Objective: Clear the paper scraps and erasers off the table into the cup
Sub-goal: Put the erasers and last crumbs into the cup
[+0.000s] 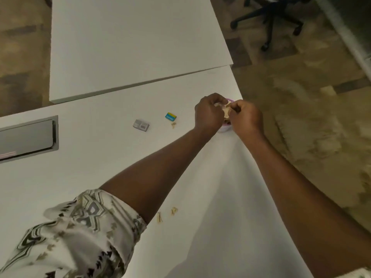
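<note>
A small cup [225, 128] with a pink rim stands near the table's right edge, mostly hidden behind my hands. My left hand [208, 114] and my right hand [246, 115] hover over its mouth, fingers pinched on pale paper scraps [226, 111]. A blue and yellow eraser [170, 116] lies left of the cup with a tan scrap [173, 124] just below it. Farther left lies a grey eraser [141, 125]. Two more tan scraps [174, 210] [159, 217] lie near my left elbow.
The white table [100, 161] ends at a slanting right edge with carpet beyond. A second white table [130, 47] abuts the far side. A grey cable hatch [28, 137] is set into the left. An office chair base [269, 19] stands at the top right.
</note>
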A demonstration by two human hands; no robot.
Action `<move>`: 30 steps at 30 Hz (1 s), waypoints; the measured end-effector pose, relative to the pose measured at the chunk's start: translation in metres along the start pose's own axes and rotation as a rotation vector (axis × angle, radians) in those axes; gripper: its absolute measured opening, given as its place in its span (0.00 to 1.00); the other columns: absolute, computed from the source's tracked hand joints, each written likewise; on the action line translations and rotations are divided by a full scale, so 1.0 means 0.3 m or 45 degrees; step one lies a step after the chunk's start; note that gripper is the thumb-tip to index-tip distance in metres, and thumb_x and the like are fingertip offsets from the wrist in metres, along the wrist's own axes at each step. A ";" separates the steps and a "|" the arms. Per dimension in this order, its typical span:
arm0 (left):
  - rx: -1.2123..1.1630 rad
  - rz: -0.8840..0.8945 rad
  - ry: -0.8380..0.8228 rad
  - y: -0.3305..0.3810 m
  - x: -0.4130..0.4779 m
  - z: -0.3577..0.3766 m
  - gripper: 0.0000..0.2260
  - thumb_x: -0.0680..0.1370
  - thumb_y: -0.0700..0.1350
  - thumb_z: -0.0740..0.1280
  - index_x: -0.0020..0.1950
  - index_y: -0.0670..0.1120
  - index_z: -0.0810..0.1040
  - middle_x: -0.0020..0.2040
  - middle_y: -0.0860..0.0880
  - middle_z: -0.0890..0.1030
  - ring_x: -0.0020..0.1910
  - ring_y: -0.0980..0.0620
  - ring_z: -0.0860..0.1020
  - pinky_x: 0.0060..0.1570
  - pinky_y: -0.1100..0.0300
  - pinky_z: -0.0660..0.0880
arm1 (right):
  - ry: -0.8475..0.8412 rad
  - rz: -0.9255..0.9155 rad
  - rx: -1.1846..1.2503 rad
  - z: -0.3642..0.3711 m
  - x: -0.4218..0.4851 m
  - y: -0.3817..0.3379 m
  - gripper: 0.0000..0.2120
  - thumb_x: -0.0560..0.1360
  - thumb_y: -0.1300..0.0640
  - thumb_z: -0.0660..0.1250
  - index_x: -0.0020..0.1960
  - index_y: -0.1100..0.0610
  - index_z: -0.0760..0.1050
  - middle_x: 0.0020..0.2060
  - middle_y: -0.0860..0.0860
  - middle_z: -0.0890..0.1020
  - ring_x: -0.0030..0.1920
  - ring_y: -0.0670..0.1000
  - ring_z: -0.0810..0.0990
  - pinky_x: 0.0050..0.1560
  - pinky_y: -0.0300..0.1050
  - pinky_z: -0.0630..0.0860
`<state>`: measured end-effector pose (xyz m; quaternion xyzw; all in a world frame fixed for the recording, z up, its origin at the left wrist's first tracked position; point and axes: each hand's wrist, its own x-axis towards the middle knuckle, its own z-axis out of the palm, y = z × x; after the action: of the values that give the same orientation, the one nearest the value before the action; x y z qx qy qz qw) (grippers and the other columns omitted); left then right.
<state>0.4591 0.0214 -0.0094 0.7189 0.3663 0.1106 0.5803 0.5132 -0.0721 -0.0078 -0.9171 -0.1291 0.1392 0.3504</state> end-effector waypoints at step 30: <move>0.637 0.061 0.117 -0.544 -0.382 -0.447 0.08 0.78 0.42 0.66 0.55 0.51 0.81 0.53 0.53 0.80 0.54 0.52 0.78 0.51 0.54 0.77 | -0.106 -0.583 -0.711 0.061 -0.035 -0.007 0.17 0.76 0.50 0.67 0.60 0.59 0.78 0.63 0.55 0.77 0.63 0.59 0.76 0.62 0.52 0.73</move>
<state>0.2347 0.0571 -0.0879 0.8429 0.3911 0.0629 0.3642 0.4969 -0.0629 -0.0177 -0.9183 -0.3784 0.0538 0.1031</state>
